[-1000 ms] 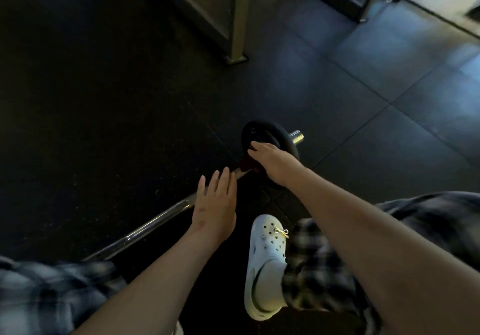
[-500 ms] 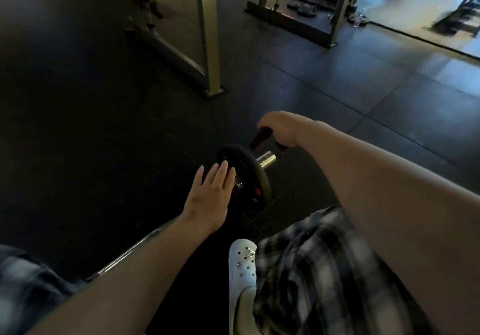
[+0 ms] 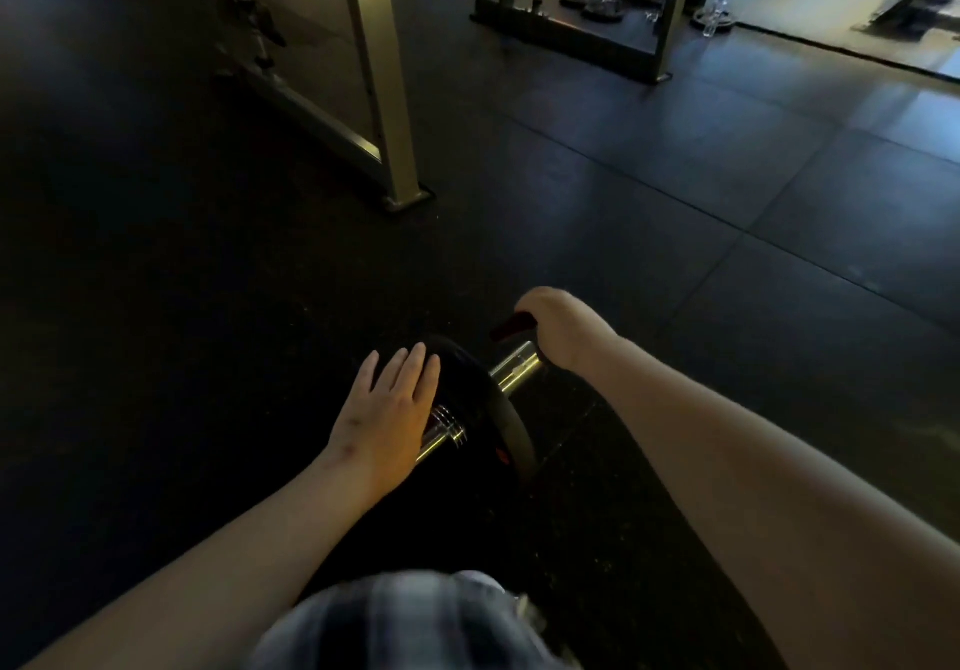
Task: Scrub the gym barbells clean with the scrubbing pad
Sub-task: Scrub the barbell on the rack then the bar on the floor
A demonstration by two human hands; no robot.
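Dark floor (image 3: 675, 253) all round. My flat left hand (image 3: 387, 420) steadies the barbell (image 3: 514, 368), lower middle. My right hand (image 3: 558, 329) grips what looks like the pad (image 3: 511, 325); I should rub the shiny end hard.

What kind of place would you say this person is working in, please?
Most likely a gym: a barbell with a black weight plate lies on dark rubber floor tiles, a steel rack frame stands behind it, and loose plates lie under a further rack.
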